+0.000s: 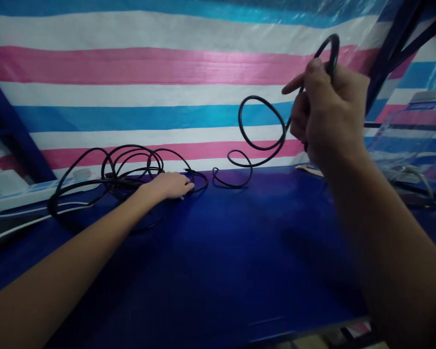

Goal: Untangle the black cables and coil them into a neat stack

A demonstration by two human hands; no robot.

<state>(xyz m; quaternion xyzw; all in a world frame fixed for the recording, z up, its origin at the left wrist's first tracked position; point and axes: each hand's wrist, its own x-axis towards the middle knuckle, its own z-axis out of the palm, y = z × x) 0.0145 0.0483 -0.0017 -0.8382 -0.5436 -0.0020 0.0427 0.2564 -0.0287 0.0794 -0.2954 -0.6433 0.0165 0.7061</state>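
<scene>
My right hand is raised at the right, closed around a black cable. One bend of this cable arches above the fist, and loose curls hang to the left, down to the table's back. Low over the blue table, my left hand rests at the right side of a tangled black cable coil. Its fingers are curled on the cable there, though the palm side is hidden. Whether both hands hold one and the same cable, I cannot tell.
A white power strip with a white plug stands at the left, with white cords beside it. Striped plastic sheeting hangs behind the table. Clear plastic containers are at the right. Dark blue frame posts flank the table.
</scene>
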